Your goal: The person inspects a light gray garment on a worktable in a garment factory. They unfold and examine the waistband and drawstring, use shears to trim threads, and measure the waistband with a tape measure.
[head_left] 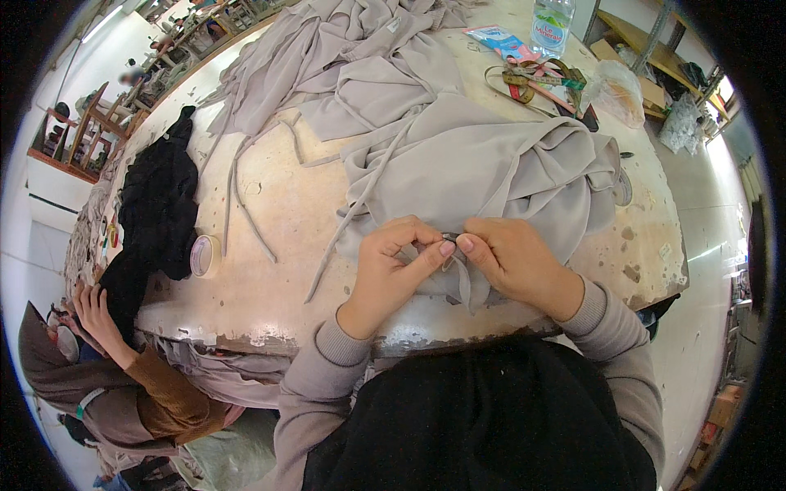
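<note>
My left hand (409, 270) and my right hand (516, 262) meet near the table's front edge, thumbs and fingers pinched around the end of a narrow grey fabric strip (463, 286). A small dark piece (450, 236) shows between the fingertips; I cannot make out what it is. The strip hangs down from my fingers, over a pile of light grey garment fabric (458, 164) lying just beyond my hands. Another long grey strap (368, 188) runs across that fabric to my left.
Behind lie more grey fabric (327, 57), a water bottle (545, 41), tangled measuring tapes (544, 82) and a plastic bag (614, 94). At left are a tape roll (205, 256), black fabric (155, 196) and a co-worker's hand (94, 311) on the worn table (246, 311). Shelves (639, 45) stand right.
</note>
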Demonstrator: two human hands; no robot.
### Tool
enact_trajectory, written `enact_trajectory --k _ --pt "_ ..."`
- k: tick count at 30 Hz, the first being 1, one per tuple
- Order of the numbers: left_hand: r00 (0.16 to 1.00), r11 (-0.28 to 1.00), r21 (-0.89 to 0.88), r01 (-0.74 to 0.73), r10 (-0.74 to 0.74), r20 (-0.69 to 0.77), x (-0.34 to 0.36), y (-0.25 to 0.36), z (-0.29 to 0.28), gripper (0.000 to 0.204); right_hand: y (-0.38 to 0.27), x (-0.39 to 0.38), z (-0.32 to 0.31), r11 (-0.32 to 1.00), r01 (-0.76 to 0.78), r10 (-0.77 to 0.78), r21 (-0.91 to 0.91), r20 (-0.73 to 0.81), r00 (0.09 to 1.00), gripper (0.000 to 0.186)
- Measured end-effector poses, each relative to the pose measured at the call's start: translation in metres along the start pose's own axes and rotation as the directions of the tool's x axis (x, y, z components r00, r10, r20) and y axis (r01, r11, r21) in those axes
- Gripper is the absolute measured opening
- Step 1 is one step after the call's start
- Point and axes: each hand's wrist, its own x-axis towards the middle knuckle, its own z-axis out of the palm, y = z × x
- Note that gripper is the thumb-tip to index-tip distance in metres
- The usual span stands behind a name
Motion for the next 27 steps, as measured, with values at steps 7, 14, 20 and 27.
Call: enact_trajectory --k 7,14,20,27 --pt "1.000 0.999 0.050 0.007 -0.006 -0.014 0.0010 0.0003 0.0000 0.012 0.0002 0.0010 0.0002 0.998 -0.032 0.030 0.062 0.035 0.999 0.041" --pt "0.997 0.995 0.059 0.079 -0.079 -0.008 0.0009 0.0000 -0.0013 0.014 0.0030 0.0017 0.0029 0.952 -0.109 0.086 0.285 0.094 0.992 0.046" --pt "0.992 0.992 0.026 0.122 -0.123 0.017 0.0004 -0.0004 -0.0021 0.013 0.0052 0.0014 0.0047 0.906 -0.162 0.114 0.392 0.143 0.983 0.049" --pt "0.994 0.994 0.050 0.099 -0.101 0.039 0.0006 0.0007 -0.0040 0.013 0.0030 0.0029 0.0048 0.936 -0.130 0.097 0.327 0.114 0.989 0.050"
